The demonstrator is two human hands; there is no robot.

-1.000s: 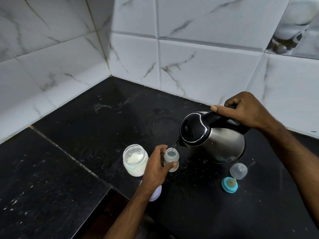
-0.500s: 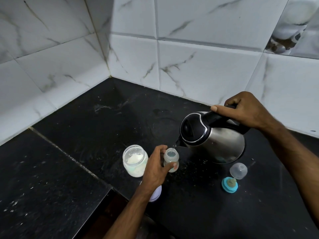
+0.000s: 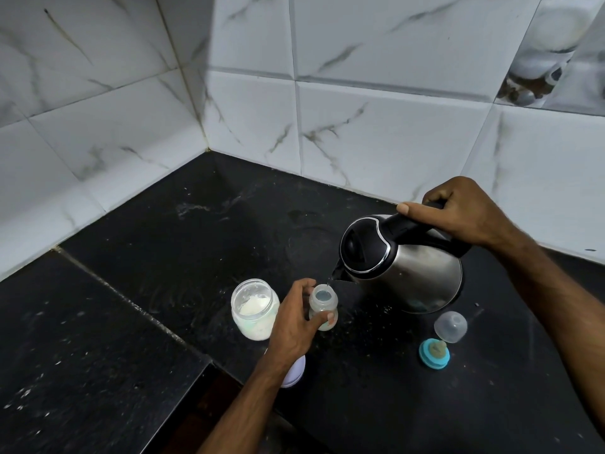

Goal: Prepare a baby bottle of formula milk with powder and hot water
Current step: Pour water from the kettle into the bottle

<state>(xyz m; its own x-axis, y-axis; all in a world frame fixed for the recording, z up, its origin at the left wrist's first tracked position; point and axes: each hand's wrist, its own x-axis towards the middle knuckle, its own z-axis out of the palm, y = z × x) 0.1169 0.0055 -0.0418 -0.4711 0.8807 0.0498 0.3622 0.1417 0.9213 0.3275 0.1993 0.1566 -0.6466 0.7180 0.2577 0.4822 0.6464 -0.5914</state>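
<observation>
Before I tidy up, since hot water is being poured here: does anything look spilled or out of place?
Pale specks, likely spilled powder, dot the black counter around the baby bottle, which the left hand holds under the kettle. The teat and clear cap lie loose. No puddle shows.

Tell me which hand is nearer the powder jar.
Left. The left hand grips the baby bottle right beside the powder jar; the right hand holds the kettle handle, farther right.

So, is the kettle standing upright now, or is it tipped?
Tipped. The kettle leans with its spout down over the open baby bottle; the right hand holds its handle and the left hand steadies the bottle.
</observation>
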